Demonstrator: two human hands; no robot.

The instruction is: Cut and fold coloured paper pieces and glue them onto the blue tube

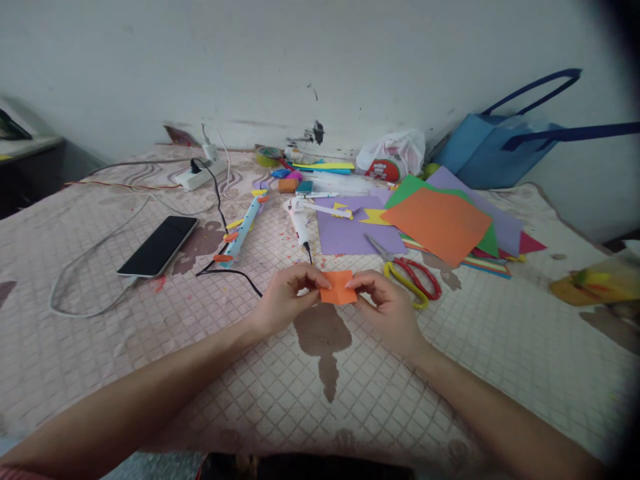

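Head view.

Item: one small orange paper, creased near its middle, held just above the patterned cover of the counter.

Left hand: thumb and fingers closed in a pinch on the paper's left side.

Right hand: thumb and fingertips closed on its right side.

Handling, as judged: so small a piece called for light, level pinches close to the edges, with the middle left uncovered so that the crease could be seen. Even tension from both sides would have kept it square; a hard pull risked a tear, an uneven one a skewed crease.

Position: the paper lay between the two hands, touching both.

Adjacent: scissors with red and yellow handles, just beyond the right hand; a white glue gun, beyond the left hand; a light-blue strip bearing orange and yellow pieces, farther left; coloured sheets, overlapping, beyond the scissors.
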